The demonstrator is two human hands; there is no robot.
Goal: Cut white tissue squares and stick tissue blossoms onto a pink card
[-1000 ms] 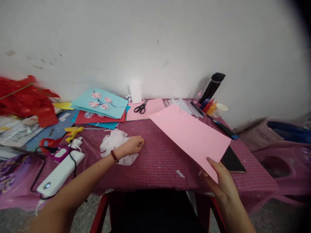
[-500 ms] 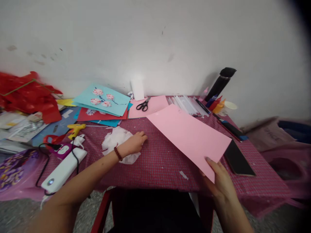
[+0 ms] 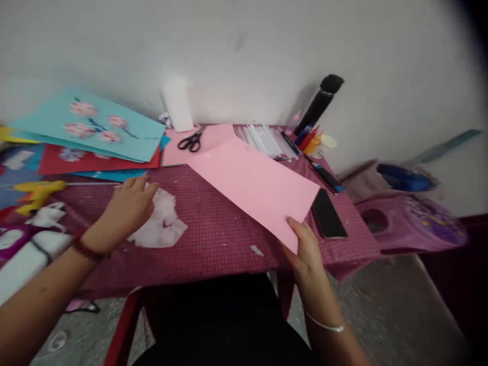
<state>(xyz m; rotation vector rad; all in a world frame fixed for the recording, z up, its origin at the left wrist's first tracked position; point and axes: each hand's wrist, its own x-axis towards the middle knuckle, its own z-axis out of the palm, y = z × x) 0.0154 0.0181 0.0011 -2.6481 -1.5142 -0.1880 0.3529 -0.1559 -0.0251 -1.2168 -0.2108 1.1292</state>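
Note:
My right hand pinches the near corner of a large pink paper sheet, which slants over the table with the red checked cloth. My left hand rests with loosely curled fingers on a crumpled pile of white tissue paper at the left of the table; whether it grips the tissue I cannot make out. A dark bead bracelet sits on the left wrist, a thin silver one on the right.
Black scissors lie on another pink sheet at the back. Turquoise flowered card and red card are stacked back left, near a yellow glue gun. A black phone, glue sticks, paint bottles and a black flask stand right.
The view swung right and down. My left hand shifted left over the tissue pile. The pink sheet stays held in my right hand.

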